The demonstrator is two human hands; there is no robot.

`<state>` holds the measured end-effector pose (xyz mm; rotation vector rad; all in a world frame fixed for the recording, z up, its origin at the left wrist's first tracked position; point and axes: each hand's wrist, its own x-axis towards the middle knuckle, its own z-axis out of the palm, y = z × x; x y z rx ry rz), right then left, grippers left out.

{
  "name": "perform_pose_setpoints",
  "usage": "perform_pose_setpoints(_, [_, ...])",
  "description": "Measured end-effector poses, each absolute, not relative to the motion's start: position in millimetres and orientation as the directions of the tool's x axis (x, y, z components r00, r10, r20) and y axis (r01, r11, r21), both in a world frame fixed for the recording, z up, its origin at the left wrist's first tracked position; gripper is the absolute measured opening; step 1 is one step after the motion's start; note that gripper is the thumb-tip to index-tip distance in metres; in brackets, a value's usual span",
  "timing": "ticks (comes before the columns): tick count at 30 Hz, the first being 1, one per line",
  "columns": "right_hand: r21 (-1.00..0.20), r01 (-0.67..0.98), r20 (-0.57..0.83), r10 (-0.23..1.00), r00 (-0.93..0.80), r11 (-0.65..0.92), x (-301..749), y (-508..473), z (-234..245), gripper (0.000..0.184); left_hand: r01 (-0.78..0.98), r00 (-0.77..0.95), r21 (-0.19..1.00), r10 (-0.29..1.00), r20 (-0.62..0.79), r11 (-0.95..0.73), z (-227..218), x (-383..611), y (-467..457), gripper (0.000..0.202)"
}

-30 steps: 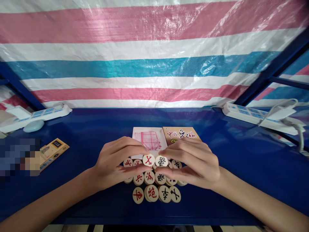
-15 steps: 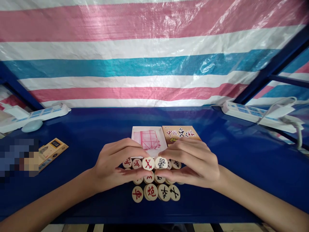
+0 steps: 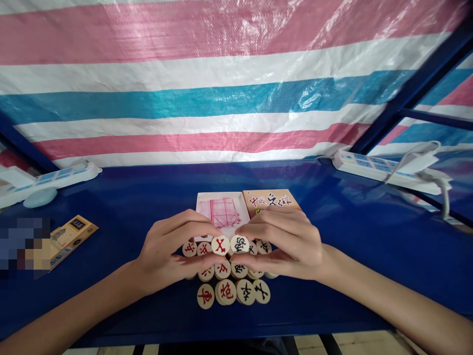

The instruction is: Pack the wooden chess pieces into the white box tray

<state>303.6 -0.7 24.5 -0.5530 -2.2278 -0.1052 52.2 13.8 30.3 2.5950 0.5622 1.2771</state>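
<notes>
Between thumb and fingers of my left hand [image 3: 173, 244] is a round Chinese chess piece with a red character [image 3: 220, 245]. My right hand [image 3: 286, 241] pinches a piece with a black character [image 3: 239, 244] the same way. Side by side, the two pieces face up toward me, their edges very near each other. Below and behind them are more wooden pieces in rows, some stacked. A front row shows a red-marked piece [image 3: 205, 296], another red one [image 3: 225, 292] and two black-marked ones [image 3: 245, 292]. My hands partly cover the rows behind.
An open white box tray [image 3: 201, 197] with a red-lined sheet lies behind my hands, beside the printed box lid [image 3: 271, 198]. Power strips [image 3: 70, 172] stand at both back corners of the blue table [image 3: 148, 182]. A tan printed box [image 3: 76, 236] and pale mouse [image 3: 40, 197] lie left.
The view has shifted slightly, so everything sits a little further left. Both hands keep their pieces, which are now slightly closer together.
</notes>
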Motion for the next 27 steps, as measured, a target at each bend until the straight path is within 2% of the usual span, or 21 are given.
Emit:
perform_pose_setpoints(14, [-0.118, 0.418, 0.737, 0.362, -0.571, 0.901, 303.4, -1.4, 23.5, 0.038, 0.180, 0.543, 0.357, 0.395, 0.741, -0.917, 29.7, 52.5, 14.0, 0.033])
perform_pose_setpoints(27, [-0.112, 0.424, 0.746, 0.358, -0.561, 0.899, 302.4, 0.3, 23.9, 0.038, 0.281, 0.547, 0.364, 0.460, 0.699, -0.888, 26.1, 53.2, 12.2, 0.031])
